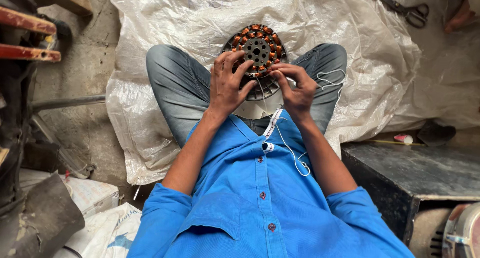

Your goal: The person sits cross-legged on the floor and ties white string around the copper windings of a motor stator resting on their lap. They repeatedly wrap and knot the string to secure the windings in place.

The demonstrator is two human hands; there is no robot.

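A round motor stator [258, 49] with copper windings and a grey hub rests between my knees. My left hand [227, 84] grips its lower left rim, fingers curled over the coils. My right hand [297, 88] pinches at the lower edge of the windings, where thin white strings [330, 78] trail off over my right leg. A white sleeve piece [273, 122] and more white thread hang down over my blue shirt.
I sit cross-legged on a white woven plastic sheet [200, 18]. Black scissors [405, 9] lie at the top right, near another person's foot [457, 15]. A dark metal box [415, 173] stands at my right. Rusty bars and scrap [27, 38] crowd the left.
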